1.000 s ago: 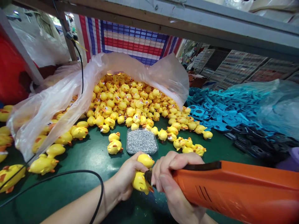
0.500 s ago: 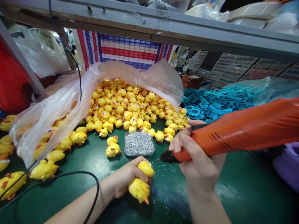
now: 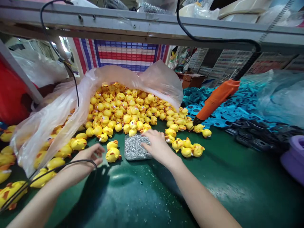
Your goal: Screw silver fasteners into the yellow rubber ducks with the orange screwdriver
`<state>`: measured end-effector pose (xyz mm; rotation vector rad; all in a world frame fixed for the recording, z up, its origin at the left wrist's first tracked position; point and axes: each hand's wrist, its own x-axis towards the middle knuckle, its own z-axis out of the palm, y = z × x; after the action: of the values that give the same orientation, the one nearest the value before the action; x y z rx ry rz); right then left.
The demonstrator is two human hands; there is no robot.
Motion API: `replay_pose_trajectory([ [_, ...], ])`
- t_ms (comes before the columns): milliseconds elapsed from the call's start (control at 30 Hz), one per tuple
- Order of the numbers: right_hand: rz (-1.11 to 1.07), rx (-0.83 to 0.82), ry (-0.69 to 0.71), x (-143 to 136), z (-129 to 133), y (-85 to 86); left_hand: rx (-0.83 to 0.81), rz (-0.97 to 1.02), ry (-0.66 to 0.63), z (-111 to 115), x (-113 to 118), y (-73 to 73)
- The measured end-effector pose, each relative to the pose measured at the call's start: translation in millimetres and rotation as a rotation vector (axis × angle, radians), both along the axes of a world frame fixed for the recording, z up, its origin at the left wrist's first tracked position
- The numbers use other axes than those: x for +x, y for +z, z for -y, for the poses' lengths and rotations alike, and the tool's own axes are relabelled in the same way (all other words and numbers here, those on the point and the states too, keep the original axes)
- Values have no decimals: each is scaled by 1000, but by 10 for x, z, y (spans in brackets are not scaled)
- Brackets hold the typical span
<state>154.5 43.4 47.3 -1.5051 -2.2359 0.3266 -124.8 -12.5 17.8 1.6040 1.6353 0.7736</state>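
My left hand (image 3: 91, 155) hovers over the green tabletop with its fingers apart and nothing in them, beside a yellow duck (image 3: 113, 155). My right hand (image 3: 155, 144) is over the right side of a clear tray of small silvery screws (image 3: 136, 148), fingers spread; whether its fingertips touch the screws cannot be told. Behind the tray lies a big heap of yellow ducks (image 3: 123, 107). An orange power screwdriver (image 3: 213, 98) hangs tilted from a black cord, its tip down near the ducks to the right. Several ducks (image 3: 186, 152) lie right of the tray.
A plastic bag (image 3: 71, 91) drapes round the heap. Blue parts (image 3: 247, 98), black parts (image 3: 256, 136) and a purple container (image 3: 294, 158) stand on the right. A metal shelf beam (image 3: 133, 27) crosses above. Black cable (image 3: 73, 163) loops across my left forearm.
My right hand let go of the orange screwdriver, which now hangs back on the right, and moved left to the screw tray. My left hand released its duck and moved left.
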Motion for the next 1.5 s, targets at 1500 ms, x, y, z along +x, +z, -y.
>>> replay_pose_trajectory([
  [1500, -1067, -451, 242, -103, -4, -144, -253, 987, -270, -230, 966, -124],
])
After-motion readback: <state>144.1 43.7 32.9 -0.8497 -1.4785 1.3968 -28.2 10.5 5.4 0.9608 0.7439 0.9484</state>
